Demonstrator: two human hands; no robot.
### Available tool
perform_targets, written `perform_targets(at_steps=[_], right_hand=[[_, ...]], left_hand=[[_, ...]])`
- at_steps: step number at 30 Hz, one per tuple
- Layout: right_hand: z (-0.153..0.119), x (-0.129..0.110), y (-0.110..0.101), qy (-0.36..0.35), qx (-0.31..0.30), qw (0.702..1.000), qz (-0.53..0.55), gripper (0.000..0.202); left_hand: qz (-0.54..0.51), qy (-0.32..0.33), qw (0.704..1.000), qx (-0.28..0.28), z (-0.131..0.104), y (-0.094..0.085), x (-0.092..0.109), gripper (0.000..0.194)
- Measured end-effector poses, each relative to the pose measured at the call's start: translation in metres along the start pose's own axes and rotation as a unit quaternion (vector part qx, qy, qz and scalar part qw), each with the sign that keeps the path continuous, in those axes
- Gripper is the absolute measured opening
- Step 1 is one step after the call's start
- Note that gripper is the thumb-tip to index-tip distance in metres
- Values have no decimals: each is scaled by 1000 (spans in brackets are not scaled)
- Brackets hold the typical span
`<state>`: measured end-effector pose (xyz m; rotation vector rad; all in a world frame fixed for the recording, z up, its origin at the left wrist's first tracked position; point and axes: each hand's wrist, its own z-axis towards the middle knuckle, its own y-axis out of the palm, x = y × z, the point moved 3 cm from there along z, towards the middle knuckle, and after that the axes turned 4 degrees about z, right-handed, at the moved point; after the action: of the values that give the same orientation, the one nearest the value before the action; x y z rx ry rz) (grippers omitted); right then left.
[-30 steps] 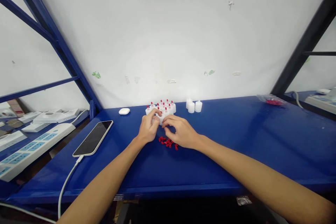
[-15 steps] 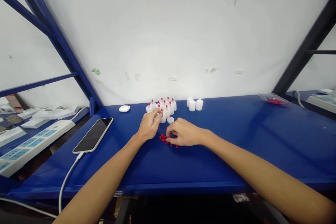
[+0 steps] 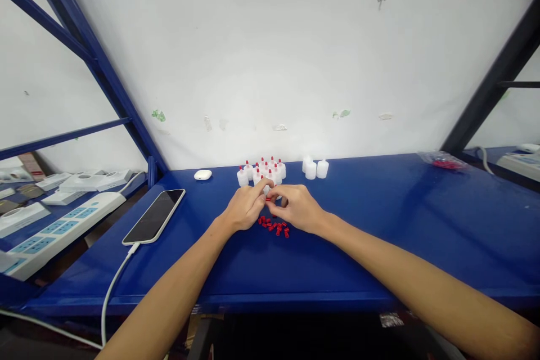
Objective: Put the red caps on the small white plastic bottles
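My left hand (image 3: pixel 247 206) and my right hand (image 3: pixel 297 207) meet just in front of a cluster of small white squeeze bottles (image 3: pixel 243 178) with red tips. Between the thumb and fingers of my right hand a small red cap (image 3: pixel 268 199) shows. The fingers of my left hand are curled in beside it; what they grip is hidden by the hands. A loose pile of red caps (image 3: pixel 272 225) lies on the blue table (image 3: pixel 337 270) just below my hands.
Several white bottles without red tips (image 3: pixel 311 170) stand at the back, right of the cluster. Left lie a white earbud case (image 3: pixel 203 175) and a phone (image 3: pixel 155 217) on a white cable (image 3: pixel 113 287). A plastic bag with red pieces (image 3: pixel 445 162) rests at the back right.
My right hand has risen from the pile of red caps toward my left hand, with a red cap in its fingers. My left hand has shifted right and slightly nearer to me.
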<state>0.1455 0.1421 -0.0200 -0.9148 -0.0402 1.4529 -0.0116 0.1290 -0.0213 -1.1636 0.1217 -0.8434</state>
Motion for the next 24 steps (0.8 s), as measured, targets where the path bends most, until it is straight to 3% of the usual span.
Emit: perform_targets(at_steps=[7, 12, 14, 16, 19, 24], right_hand=[[-3, 1, 3, 62, 19, 997, 48, 21], [-3, -4, 4, 72, 30, 995, 57, 28], [-4, -7, 3, 53, 30, 996, 57, 22], [-4, -11, 2, 14, 11, 999, 41, 16], [-4, -14, 2, -43, -56, 998, -5, 28], [-5, -12, 3, -38, -101, 992, -66, 43]], left_hand=[[-39, -12, 999, 19, 1, -2, 6, 30], [-97, -26, 992, 74, 4, 0, 6, 25], [-132, -40, 985, 104, 4, 2, 3, 26], [-167, -63, 976, 127, 4, 3, 0, 25], [-203, -95, 962, 156, 3, 5, -6, 22], [-249, -122, 947, 159, 2, 6, -9, 25]])
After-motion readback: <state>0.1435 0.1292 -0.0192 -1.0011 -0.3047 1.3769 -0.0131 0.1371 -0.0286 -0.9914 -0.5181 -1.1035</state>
